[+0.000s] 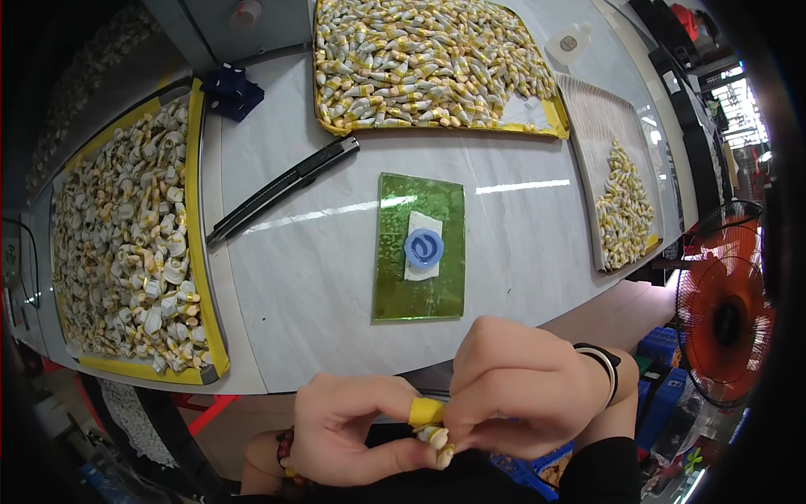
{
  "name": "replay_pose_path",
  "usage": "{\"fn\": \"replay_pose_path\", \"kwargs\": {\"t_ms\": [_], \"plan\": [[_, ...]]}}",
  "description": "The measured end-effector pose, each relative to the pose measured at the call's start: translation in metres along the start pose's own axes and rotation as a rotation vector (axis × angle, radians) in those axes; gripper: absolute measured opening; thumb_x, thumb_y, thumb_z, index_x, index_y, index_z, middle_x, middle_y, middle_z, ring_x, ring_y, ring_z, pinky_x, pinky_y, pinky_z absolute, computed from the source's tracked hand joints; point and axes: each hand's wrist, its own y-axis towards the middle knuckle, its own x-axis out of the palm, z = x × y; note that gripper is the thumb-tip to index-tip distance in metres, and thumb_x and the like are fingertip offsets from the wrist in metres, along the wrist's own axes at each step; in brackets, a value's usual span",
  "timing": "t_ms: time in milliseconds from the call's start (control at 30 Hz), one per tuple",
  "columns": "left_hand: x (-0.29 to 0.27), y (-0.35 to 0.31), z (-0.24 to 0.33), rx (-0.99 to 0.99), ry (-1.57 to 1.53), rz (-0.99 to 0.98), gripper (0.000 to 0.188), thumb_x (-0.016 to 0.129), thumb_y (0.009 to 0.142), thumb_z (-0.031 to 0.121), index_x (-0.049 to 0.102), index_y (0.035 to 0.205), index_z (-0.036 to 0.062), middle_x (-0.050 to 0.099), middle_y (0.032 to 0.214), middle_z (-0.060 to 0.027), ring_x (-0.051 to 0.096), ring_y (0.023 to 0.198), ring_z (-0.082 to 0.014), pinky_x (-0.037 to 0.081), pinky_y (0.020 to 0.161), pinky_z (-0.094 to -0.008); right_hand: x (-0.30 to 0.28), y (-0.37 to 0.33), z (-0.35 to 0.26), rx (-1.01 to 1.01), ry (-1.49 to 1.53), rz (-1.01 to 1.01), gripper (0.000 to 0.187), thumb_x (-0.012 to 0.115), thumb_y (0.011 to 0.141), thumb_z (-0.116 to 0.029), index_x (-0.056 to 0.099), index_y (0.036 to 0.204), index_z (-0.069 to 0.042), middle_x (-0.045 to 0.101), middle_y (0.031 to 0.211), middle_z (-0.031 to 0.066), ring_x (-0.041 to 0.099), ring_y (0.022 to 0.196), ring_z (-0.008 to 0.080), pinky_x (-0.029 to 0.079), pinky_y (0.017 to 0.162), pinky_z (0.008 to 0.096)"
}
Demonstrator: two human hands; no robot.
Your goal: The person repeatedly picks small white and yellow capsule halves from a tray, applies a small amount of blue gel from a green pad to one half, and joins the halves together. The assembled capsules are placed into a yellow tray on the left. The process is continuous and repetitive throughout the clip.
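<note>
On the near side of the green, transparent, rectangular plate (420, 301), two bare hands are meeting. The left hand (348, 428) is pinching small white and yellow pieces (433, 436) between thumb and forefinger; a yellow wrapping (426, 411) is covering this forefinger's tip. The right hand (520, 391) is curling its fingers against the pieces, but its own fingertips are overlapping, so I cannot tell whether it is pinching or only touching. The hands are also hiding part of the pieces.

The grey, veined tabletop (311, 311) is carrying the plate, on which a blue, round, cup-like object (424, 249) is resting over a white pad (422, 220). Left of the plate, a long black tool (281, 191) is lying aslant; farther left, a yellow-edged tray (196, 160) is holding many pieces. Beyond the plate, another full tray (537, 116) is being cut off by the upper border. Right of it, a pale ribbed tray (600, 105) is holding a smaller heap, and farther right an orange fan (726, 323) is standing.
</note>
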Motion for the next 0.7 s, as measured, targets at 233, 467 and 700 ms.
{"fn": "replay_pose_path", "kwargs": {"t_ms": [233,467,700], "plan": [[-0.005,-0.003,-0.004,-0.084,-0.182,-0.032,0.027,0.07,0.074,-0.006,0.061,0.099,-0.0079,0.066,0.093,-0.0128,0.062,0.085,-0.0128,0.049,0.077,-0.0242,-0.002,-0.003,0.007,0.005,0.067,0.013,0.014,0.072,0.074,-0.004,0.063,0.084,-0.005,0.055,0.082,0.0034,0.053,0.07,0.0187,0.042,0.061,0.0281],[-0.002,-0.001,-0.007,-0.098,-0.273,-0.04,0.028,0.067,0.075,-0.008,0.059,0.102,-0.0082,0.065,0.092,-0.012,0.062,0.088,-0.014,0.049,0.082,-0.027,-0.007,-0.006,0.006,0.015,0.145,0.009,0.01,0.065,0.08,-0.006,0.061,0.089,-0.003,0.053,0.084,0.0079,0.052,0.075,0.0206,0.042,0.066,0.0281],[-0.009,-0.003,0.016,0.019,0.049,-0.058,0.026,0.067,0.075,-0.005,0.06,0.1,-0.0081,0.065,0.089,-0.0152,0.063,0.082,-0.0174,0.05,0.076,-0.0276,-0.004,-0.001,0.001,0.046,0.028,0.084,0.016,0.078,0.068,-0.01,0.065,0.078,-0.007,0.053,0.075,0.0027,0.051,0.066,0.0165,0.038,0.056,0.0274]]}}
